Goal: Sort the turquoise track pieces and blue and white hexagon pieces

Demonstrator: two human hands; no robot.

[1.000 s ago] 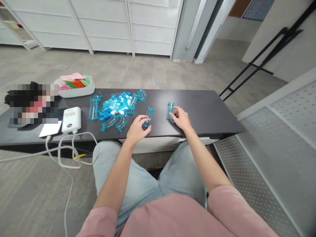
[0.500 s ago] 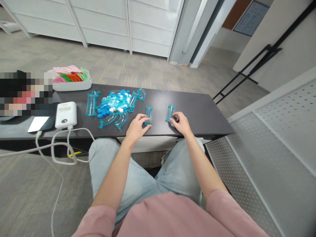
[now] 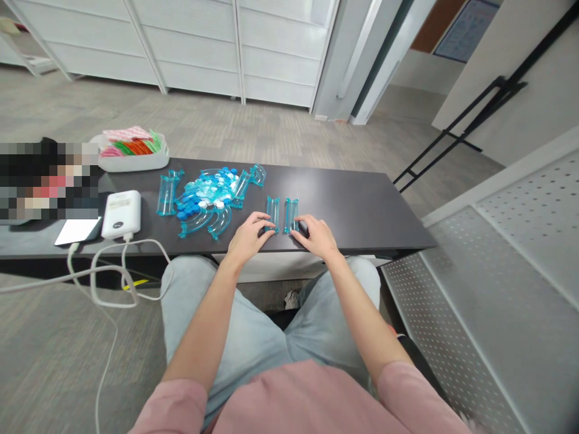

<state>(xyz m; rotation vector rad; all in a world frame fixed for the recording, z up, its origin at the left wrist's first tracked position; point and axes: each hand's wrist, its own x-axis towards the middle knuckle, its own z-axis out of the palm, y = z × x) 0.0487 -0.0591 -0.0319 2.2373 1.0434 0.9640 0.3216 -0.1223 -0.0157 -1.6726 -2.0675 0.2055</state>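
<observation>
Translucent blue plastic forms the left channel piece [image 3: 272,212] and right channel piece [image 3: 292,213], side by side but apart at the frame's centre. The left hand [image 3: 248,240] and right hand [image 3: 318,239] have fingers at their lower ends; whether either grasps, I cannot tell. An uneven push could skew one. Unlike half a second ago, the right channel piece sits close to the left.

1. Right of the right hand [image 3: 319,237]: tabletop [image 3: 366,208] passable out to right edge.
2. Frame centre: slim gap between left tube [image 3: 272,211] and right tube [image 3: 290,212].
3. Left of centre: pile of blue pieces [image 3: 208,193] blocks; white power bank [image 3: 122,212] beyond.
4. Lower left: white cable [image 3: 113,305] loops past near edge.
</observation>
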